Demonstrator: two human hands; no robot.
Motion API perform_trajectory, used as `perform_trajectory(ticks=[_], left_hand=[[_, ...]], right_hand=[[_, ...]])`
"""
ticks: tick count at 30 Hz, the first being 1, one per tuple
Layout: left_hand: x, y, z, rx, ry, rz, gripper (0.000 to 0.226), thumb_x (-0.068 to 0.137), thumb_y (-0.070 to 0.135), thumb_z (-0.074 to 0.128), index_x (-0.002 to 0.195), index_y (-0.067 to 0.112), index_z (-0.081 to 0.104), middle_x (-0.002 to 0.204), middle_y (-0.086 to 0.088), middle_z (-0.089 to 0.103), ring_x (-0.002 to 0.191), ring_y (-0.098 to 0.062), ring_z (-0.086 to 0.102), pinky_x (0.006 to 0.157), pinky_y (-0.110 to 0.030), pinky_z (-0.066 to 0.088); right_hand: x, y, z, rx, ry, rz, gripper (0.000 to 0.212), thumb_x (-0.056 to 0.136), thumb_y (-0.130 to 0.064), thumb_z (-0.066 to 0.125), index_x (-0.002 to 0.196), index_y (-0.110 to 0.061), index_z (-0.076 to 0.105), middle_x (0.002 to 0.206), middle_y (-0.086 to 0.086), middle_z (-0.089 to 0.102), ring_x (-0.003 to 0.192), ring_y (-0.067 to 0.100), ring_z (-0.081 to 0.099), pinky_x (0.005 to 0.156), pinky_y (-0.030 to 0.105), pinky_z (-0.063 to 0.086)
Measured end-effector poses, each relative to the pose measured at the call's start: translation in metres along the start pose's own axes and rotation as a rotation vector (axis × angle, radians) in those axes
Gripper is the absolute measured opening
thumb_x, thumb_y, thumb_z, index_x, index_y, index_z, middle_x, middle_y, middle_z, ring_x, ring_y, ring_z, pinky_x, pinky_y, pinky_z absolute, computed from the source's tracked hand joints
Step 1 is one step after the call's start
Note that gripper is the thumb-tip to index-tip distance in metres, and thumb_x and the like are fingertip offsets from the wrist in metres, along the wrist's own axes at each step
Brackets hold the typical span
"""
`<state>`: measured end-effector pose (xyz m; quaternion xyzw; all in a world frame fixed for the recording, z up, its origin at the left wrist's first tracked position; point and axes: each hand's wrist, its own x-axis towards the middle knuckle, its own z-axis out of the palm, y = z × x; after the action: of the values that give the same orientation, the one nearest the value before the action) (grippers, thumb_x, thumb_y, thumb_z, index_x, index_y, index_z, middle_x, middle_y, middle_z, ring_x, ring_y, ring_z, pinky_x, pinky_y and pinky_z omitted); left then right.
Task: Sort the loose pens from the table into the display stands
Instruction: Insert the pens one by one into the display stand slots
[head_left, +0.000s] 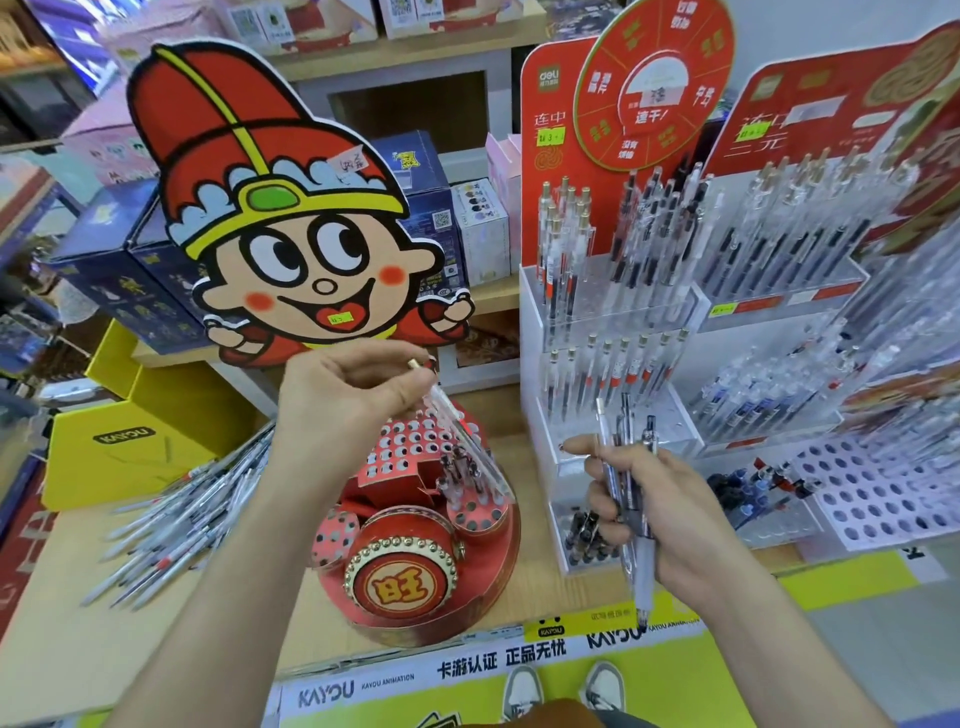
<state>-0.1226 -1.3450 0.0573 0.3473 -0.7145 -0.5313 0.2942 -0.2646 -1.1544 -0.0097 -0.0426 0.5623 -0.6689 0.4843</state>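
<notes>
Red cardboard round stand with punched holes sits near the wooden table front edge. The left hand pinches a clear gold-tipped pen above it. The right hand grips several clear pens. A loose pile of pens lies to the left.

The left forearm hides part of the loose pens.

Bare forearms, grey-white sneakers, brown garment.

Left hand pinches a clear pen over the red stand; right hand grips several pens
</notes>
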Motion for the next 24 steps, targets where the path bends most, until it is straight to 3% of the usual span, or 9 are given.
perform_trajectory(ticks=[6,9,12,16,19,24], left_hand=[[-0.012,-0.029,0.002,0.291,0.016,0.09,0.019,0.075,0.01,0.08,0.08,0.027,0.073,0.069,0.012,0.071,0.068,-0.001,0.067,0.064,-0.013,0.053],[-0.015,-0.044,0.009,0.391,0.007,0.128,0.018,0.075,0.013,0.08,0.083,0.028,0.074,0.075,0.015,0.07,0.072,0.002,0.065,0.069,-0.013,0.053],[-0.016,-0.056,0.014,0.439,-0.039,0.115,0.015,0.076,0.016,0.08,0.085,0.027,0.076,0.077,0.016,0.07,0.075,0.004,0.065,0.071,-0.013,0.053],[-0.018,-0.068,0.019,0.442,-0.086,0.076,0.014,0.076,0.014,0.08,0.084,0.025,0.076,0.075,0.022,0.067,0.077,0.008,0.063,0.071,-0.008,0.049],[-0.02,-0.077,0.021,0.455,-0.126,0.064,0.014,0.076,0.014,0.08,0.086,0.024,0.076,0.074,0.025,0.065,0.077,0.01,0.062,0.069,-0.007,0.049],[-0.019,-0.091,0.023,0.468,-0.094,0.058,0.014,0.073,0.018,0.082,0.083,0.026,0.078,0.078,0.021,0.066,0.08,0.0,0.059,0.074,-0.019,0.048]], right_hand=[[0.004,0.003,0.0,-0.029,0.023,-0.055,0.025,0.09,-0.02,0.061,0.106,-0.006,0.073,0.075,0.005,0.059,0.068,0.019,0.065,0.055,0.026,0.054],[0.003,0.006,0.003,0.003,0.024,-0.041,0.035,0.079,-0.026,0.064,0.104,-0.002,0.07,0.074,0.008,0.064,0.07,0.021,0.068,0.057,0.027,0.056],[0.002,0.008,0.006,0.043,0.014,-0.035,0.031,0.077,-0.025,0.064,0.098,-0.003,0.068,0.072,0.01,0.064,0.064,0.021,0.067,0.054,0.028,0.056],[0.0,0.008,0.008,0.007,0.006,-0.027,0.024,0.085,-0.026,0.06,0.095,-0.005,0.067,0.066,0.01,0.064,0.056,0.02,0.063,0.05,0.028,0.052],[0.0,0.009,0.007,-0.065,0.034,-0.024,0.026,0.094,-0.031,0.055,0.091,-0.008,0.067,0.059,0.008,0.057,0.049,0.018,0.052,0.046,0.026,0.041],[0.0,0.01,0.008,-0.147,0.008,-0.032,0.032,0.09,-0.039,0.056,0.081,-0.008,0.061,0.056,0.006,0.051,0.045,0.012,0.038,0.041,0.02,0.029]])
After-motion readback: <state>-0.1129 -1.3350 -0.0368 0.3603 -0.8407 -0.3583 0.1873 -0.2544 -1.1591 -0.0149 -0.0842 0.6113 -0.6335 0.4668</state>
